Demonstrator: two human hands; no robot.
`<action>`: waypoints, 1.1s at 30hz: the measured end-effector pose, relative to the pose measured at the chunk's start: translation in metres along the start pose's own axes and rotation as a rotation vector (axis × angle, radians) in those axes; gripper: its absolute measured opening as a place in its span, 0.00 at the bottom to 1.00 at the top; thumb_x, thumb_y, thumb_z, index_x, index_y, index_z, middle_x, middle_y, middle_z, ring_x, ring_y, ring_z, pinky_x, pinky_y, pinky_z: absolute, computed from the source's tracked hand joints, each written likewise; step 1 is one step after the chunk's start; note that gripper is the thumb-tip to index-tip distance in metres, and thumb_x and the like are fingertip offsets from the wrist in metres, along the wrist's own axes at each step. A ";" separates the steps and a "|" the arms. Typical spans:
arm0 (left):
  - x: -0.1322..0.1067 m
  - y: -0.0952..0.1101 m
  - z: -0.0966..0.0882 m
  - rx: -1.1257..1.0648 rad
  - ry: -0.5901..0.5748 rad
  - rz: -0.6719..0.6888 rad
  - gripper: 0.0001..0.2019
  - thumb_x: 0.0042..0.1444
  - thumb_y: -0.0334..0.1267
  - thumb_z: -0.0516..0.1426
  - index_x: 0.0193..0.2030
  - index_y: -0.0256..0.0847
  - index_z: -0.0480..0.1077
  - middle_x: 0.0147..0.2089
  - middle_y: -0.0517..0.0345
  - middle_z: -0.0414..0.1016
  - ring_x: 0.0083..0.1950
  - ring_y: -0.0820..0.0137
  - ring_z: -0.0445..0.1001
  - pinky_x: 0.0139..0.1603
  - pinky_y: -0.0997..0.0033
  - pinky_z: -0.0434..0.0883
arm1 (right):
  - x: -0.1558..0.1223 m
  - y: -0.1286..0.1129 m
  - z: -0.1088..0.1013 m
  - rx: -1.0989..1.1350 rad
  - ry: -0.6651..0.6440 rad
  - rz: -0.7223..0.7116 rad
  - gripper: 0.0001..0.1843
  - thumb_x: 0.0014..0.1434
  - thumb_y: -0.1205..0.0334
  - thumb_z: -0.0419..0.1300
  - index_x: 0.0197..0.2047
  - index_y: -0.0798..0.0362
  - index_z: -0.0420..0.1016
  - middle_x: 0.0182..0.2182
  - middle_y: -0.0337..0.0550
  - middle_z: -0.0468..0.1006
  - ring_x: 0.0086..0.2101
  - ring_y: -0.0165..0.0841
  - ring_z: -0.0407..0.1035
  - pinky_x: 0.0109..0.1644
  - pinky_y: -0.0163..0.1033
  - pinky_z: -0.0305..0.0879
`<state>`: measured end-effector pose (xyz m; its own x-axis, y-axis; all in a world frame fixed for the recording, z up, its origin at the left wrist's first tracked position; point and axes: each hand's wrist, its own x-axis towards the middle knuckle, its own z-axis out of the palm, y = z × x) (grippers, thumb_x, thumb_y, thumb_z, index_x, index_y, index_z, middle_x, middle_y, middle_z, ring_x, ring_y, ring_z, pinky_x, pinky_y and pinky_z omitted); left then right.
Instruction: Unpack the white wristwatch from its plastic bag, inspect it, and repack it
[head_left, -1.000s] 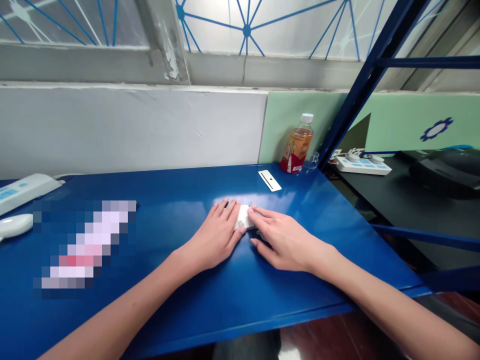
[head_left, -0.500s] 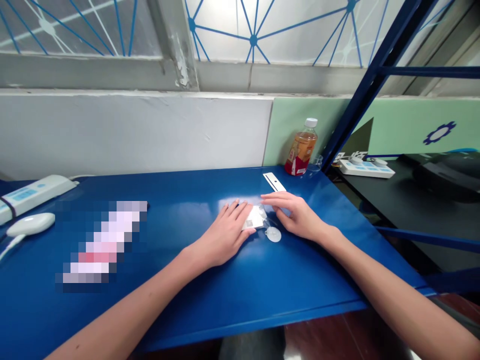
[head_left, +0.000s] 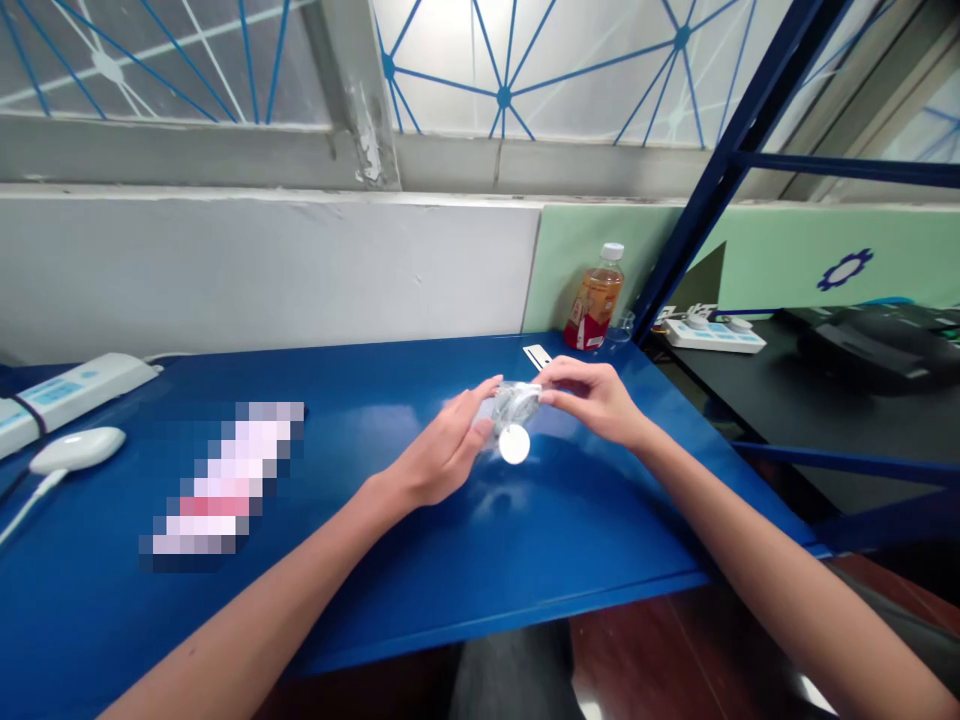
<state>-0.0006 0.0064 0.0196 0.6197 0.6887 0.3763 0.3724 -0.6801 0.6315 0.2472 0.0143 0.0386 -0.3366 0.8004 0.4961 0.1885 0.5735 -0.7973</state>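
Between my hands, a small clear plastic bag (head_left: 516, 400) is held up just above the blue desk. What is inside it is crumpled and hard to make out. A round white disc (head_left: 514, 444) hangs at its near side; I cannot tell how it is joined. My left hand (head_left: 450, 440) grips the bag's left side between thumb and fingers. At the right end, my right hand (head_left: 596, 400) pinches the bag with thumb and forefinger. Just behind the right hand lies a narrow white card (head_left: 538, 355), partly covered by that hand.
A drink bottle (head_left: 594, 300) stands at the desk's (head_left: 525, 560) back right, beside a blue metal frame post (head_left: 720, 180). To the left lie a blurred-out rectangular object (head_left: 225, 480), a white power strip (head_left: 82, 392) and a rounded white corded object (head_left: 79, 450).
The bag has come up off the desk, along with the disc. My left hand went from lying flat over it to gripping its side. My right hand closed from open onto its right end.
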 end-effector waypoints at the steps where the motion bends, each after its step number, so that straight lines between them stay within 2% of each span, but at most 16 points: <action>1: 0.000 -0.003 -0.001 -0.014 0.039 -0.010 0.24 0.70 0.44 0.40 0.70 0.40 0.51 0.71 0.45 0.58 0.70 0.56 0.59 0.69 0.47 0.56 | 0.005 0.001 0.000 0.046 -0.017 0.052 0.10 0.57 0.55 0.66 0.37 0.53 0.80 0.35 0.45 0.79 0.36 0.35 0.72 0.42 0.42 0.70; 5: 0.002 -0.010 0.000 0.017 0.209 -0.030 0.25 0.67 0.37 0.45 0.70 0.40 0.51 0.65 0.44 0.66 0.65 0.58 0.65 0.65 0.48 0.62 | 0.026 0.017 0.003 0.130 -0.068 0.279 0.14 0.56 0.52 0.66 0.35 0.56 0.81 0.30 0.43 0.79 0.30 0.31 0.71 0.36 0.39 0.69; 8: 0.001 -0.009 0.003 0.141 0.167 -0.022 0.30 0.64 0.36 0.50 0.71 0.38 0.48 0.70 0.40 0.57 0.70 0.56 0.59 0.68 0.49 0.60 | 0.030 0.035 0.009 0.124 -0.036 0.352 0.16 0.54 0.51 0.66 0.36 0.58 0.81 0.27 0.43 0.79 0.28 0.32 0.71 0.33 0.38 0.67; 11: -0.001 -0.008 0.004 0.305 0.024 -0.038 0.35 0.62 0.44 0.55 0.72 0.35 0.47 0.74 0.37 0.46 0.74 0.51 0.46 0.70 0.47 0.55 | 0.024 0.046 0.016 -0.005 -0.012 0.276 0.15 0.57 0.53 0.63 0.38 0.58 0.82 0.31 0.46 0.82 0.31 0.34 0.73 0.36 0.40 0.68; 13: -0.002 -0.009 0.005 0.375 -0.049 -0.042 0.38 0.61 0.49 0.57 0.72 0.36 0.47 0.75 0.38 0.43 0.75 0.51 0.42 0.70 0.46 0.52 | 0.018 0.049 0.021 -0.156 0.009 0.173 0.13 0.60 0.56 0.61 0.39 0.56 0.82 0.35 0.47 0.82 0.33 0.36 0.74 0.37 0.40 0.68; 16: -0.003 -0.013 0.005 0.412 -0.109 -0.056 0.39 0.60 0.55 0.57 0.72 0.38 0.48 0.74 0.41 0.49 0.75 0.51 0.42 0.71 0.44 0.49 | 0.011 0.051 0.025 -0.377 -0.017 0.049 0.13 0.62 0.58 0.59 0.41 0.55 0.82 0.36 0.48 0.82 0.35 0.37 0.74 0.40 0.42 0.69; 20: -0.002 -0.016 0.003 0.407 -0.170 -0.092 0.38 0.60 0.58 0.55 0.71 0.41 0.52 0.71 0.43 0.57 0.74 0.51 0.47 0.70 0.43 0.49 | 0.009 0.043 0.020 -0.580 -0.155 -0.024 0.15 0.64 0.59 0.56 0.46 0.56 0.81 0.45 0.54 0.79 0.46 0.42 0.73 0.53 0.48 0.68; 23: -0.002 -0.017 0.000 0.407 -0.207 -0.080 0.38 0.61 0.60 0.54 0.71 0.41 0.51 0.72 0.42 0.55 0.73 0.53 0.50 0.71 0.45 0.48 | 0.008 0.030 0.010 -0.602 -0.304 -0.082 0.23 0.62 0.54 0.59 0.56 0.59 0.74 0.53 0.58 0.75 0.54 0.45 0.69 0.60 0.50 0.64; 25: -0.003 -0.017 -0.002 0.410 -0.236 -0.073 0.41 0.60 0.62 0.53 0.72 0.38 0.50 0.72 0.40 0.54 0.73 0.52 0.51 0.71 0.45 0.48 | 0.005 0.022 0.003 -0.599 -0.365 -0.066 0.36 0.55 0.46 0.65 0.61 0.58 0.69 0.59 0.59 0.71 0.59 0.49 0.64 0.63 0.53 0.60; 27: -0.003 -0.017 -0.004 0.407 -0.251 -0.073 0.43 0.59 0.62 0.55 0.72 0.37 0.50 0.72 0.39 0.54 0.73 0.52 0.52 0.70 0.46 0.50 | 0.003 0.016 0.000 -0.582 -0.434 -0.011 0.44 0.48 0.41 0.69 0.63 0.56 0.67 0.60 0.57 0.70 0.62 0.52 0.60 0.64 0.54 0.60; 30: -0.003 -0.016 -0.006 0.395 -0.223 -0.075 0.43 0.57 0.62 0.57 0.71 0.37 0.52 0.71 0.39 0.55 0.72 0.50 0.54 0.68 0.49 0.57 | 0.001 0.013 0.000 -0.562 -0.503 0.090 0.50 0.43 0.39 0.71 0.65 0.53 0.64 0.61 0.55 0.69 0.66 0.54 0.53 0.64 0.55 0.60; 33: -0.002 -0.014 -0.006 0.403 -0.184 -0.073 0.43 0.55 0.63 0.58 0.70 0.38 0.55 0.70 0.38 0.57 0.69 0.47 0.58 0.64 0.46 0.60 | 0.000 0.012 0.002 -0.565 -0.527 0.161 0.54 0.42 0.39 0.71 0.67 0.54 0.61 0.63 0.57 0.67 0.67 0.54 0.48 0.65 0.56 0.57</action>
<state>-0.0112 0.0160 0.0138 0.6810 0.7071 0.1905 0.6363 -0.7001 0.3239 0.2479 0.0207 0.0282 -0.6321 0.7733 0.0484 0.6643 0.5731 -0.4798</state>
